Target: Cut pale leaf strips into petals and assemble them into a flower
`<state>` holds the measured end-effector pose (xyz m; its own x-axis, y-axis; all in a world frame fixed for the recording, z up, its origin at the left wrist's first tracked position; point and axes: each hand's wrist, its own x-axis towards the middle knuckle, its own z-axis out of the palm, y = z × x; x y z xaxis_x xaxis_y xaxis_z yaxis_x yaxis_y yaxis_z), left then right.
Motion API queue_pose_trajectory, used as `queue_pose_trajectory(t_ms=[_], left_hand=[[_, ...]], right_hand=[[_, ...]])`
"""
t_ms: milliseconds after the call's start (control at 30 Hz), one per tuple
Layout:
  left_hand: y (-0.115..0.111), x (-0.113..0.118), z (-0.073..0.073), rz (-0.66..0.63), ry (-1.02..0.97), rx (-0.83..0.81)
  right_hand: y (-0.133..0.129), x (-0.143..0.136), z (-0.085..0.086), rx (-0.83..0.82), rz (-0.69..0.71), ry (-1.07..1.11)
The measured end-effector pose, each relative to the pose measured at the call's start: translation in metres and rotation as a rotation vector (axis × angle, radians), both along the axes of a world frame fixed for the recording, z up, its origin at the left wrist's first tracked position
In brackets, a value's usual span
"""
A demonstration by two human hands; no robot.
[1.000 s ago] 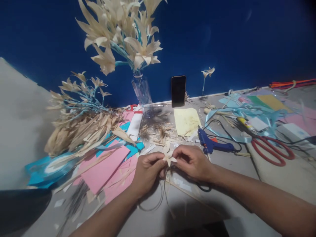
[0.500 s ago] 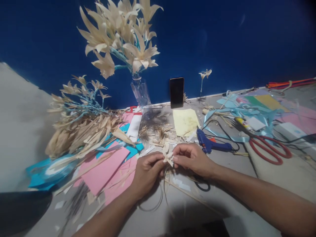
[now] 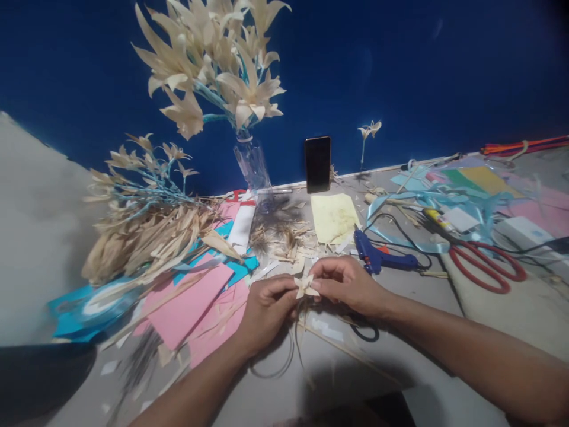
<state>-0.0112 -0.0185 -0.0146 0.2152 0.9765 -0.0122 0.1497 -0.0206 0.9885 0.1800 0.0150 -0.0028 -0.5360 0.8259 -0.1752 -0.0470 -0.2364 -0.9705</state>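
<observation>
A small cream husk flower (image 3: 305, 287) with pointed petals is pinched between both hands, low in the middle of the view. My left hand (image 3: 269, 305) is closed, its thumb and forefinger on the flower's left side. From the right, my right hand (image 3: 349, 286) grips a petal between thumb and fingertips. A thin stem or wire hangs below the flower. Just right of my right hand lies a blue glue gun (image 3: 382, 258). Behind the hands are dry husk scraps (image 3: 291, 240) and a yellow paper sheet (image 3: 335, 218).
A clear bottle (image 3: 253, 163) holds large husk flowers (image 3: 213, 65) at the back. Small flowers (image 3: 151, 169) and dried husks (image 3: 133, 237) lie left, beside pink paper (image 3: 191, 302). A phone (image 3: 317, 165) leans on the wall. Red-handled scissors (image 3: 482, 267) and ribbon (image 3: 475, 204) lie right.
The flower has turned between my fingertips, so its petals face up more and lie flatter. Both hands stay in nearly the same place; the view has shifted slightly.
</observation>
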Motion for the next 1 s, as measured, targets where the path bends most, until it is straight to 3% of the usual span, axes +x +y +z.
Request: queue_pose_trajectory(t_ms=[267, 400, 500, 567, 633, 767, 900, 1000], left_hand=[[0.001, -0.001, 0.001, 0.008, -0.087, -0.126], [0.002, -0.002, -0.001, 0.034, -0.165, -0.185], [0.004, -0.004, -0.005, 0.056, -0.229, -0.231], [0.005, -0.005, -0.008, 0.062, -0.27, -0.262], [0.005, -0.005, -0.008, 0.057, -0.311, -0.276], [0.004, -0.003, -0.005, 0.033, -0.372, -0.304], [0.003, -0.002, -0.003, 0.039, -0.353, -0.298], [0.004, -0.003, -0.005, 0.036, -0.31, -0.267]], right_hand=[[0.0, 0.002, -0.001, 0.078, 0.024, 0.02], [0.005, 0.003, 0.008, 0.161, 0.012, -0.086], [0.011, 0.019, 0.023, 0.454, 0.0, -0.404], [0.014, 0.041, 0.031, 0.765, 0.028, -0.786], [0.013, 0.068, 0.03, 0.997, -0.032, -1.141], [0.005, 0.112, 0.011, 1.061, -0.009, -1.49], [0.0, 0.123, -0.008, 1.052, 0.029, -1.562], [0.001, 0.124, -0.018, 1.062, -0.035, -1.565]])
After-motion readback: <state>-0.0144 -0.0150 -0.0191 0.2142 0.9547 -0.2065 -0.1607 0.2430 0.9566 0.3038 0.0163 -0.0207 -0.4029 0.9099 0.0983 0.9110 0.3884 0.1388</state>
